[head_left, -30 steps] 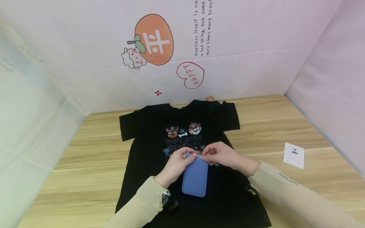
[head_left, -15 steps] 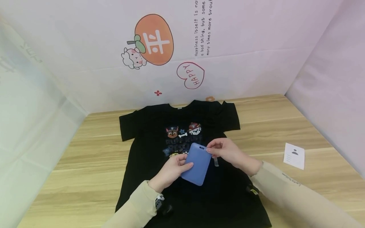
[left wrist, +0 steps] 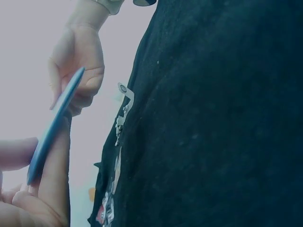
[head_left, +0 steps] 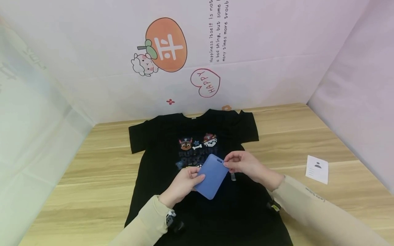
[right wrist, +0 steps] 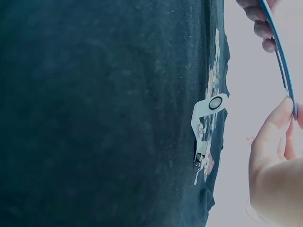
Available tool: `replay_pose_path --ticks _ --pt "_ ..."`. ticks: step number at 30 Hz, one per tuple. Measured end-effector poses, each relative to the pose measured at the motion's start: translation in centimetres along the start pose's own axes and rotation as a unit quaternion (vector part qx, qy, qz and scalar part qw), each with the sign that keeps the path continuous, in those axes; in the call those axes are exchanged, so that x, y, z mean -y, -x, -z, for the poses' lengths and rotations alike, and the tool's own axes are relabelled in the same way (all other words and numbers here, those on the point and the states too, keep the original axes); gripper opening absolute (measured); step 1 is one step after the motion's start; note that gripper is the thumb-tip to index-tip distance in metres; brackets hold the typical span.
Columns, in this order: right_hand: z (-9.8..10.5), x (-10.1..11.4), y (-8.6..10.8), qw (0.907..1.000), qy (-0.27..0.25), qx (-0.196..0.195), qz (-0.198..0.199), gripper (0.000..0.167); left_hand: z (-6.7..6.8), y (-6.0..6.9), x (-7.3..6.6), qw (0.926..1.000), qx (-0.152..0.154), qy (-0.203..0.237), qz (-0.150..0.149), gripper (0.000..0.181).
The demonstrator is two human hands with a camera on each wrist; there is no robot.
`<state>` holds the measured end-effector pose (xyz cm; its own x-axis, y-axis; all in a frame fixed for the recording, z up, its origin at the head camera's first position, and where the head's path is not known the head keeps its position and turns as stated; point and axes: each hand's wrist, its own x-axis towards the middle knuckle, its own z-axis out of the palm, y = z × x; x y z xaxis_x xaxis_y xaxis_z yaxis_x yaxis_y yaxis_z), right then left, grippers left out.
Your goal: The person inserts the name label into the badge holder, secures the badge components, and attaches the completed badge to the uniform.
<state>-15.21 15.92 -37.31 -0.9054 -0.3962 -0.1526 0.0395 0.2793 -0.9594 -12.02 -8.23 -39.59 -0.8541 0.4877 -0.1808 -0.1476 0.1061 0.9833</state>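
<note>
A blue badge holder (head_left: pixel 211 177) with a slot near its top edge is held tilted above the black T-shirt (head_left: pixel 166 205). My left hand (head_left: pixel 184 181) grips its left side, thumb on the front and fingers behind. My right hand (head_left: pixel 246 166) pinches the upper right corner between thumb and fingers. The left wrist view shows the holder edge-on, as a thin blue strip (left wrist: pixel 54 125) between both hands. A badge clip with a clear strap and snap button (right wrist: pixel 208 109) lies on the shirt, apart from the holder; in the head view the strap (head_left: pixel 233 176) shows beneath my right hand.
A white card (head_left: pixel 317 169) with a person icon lies on the wooden table (head_left: pixel 283 133) to the right. The shirt is spread flat, collar away from me, with cartoon dogs printed on it. White printed cloth (head_left: pixel 261 51) walls the back and sides.
Both hands have parted from the holder's top edge: the left slid down its side, the right holds the corner. The holder has risen and tilted, and the strap came into view on the shirt.
</note>
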Motion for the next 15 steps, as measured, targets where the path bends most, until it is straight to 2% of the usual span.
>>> replay_pose_path --ticks 7,15 --pt "0.01 -0.07 0.15 0.9996 -0.019 0.02 -0.007 0.021 -0.08 0.21 -0.27 0.9983 -0.008 -0.057 0.001 0.024" --pt "0.11 -0.23 0.07 0.9995 -0.014 0.027 -0.012 0.022 -0.14 0.17 -0.36 0.9956 -0.021 -0.091 -0.002 0.021"
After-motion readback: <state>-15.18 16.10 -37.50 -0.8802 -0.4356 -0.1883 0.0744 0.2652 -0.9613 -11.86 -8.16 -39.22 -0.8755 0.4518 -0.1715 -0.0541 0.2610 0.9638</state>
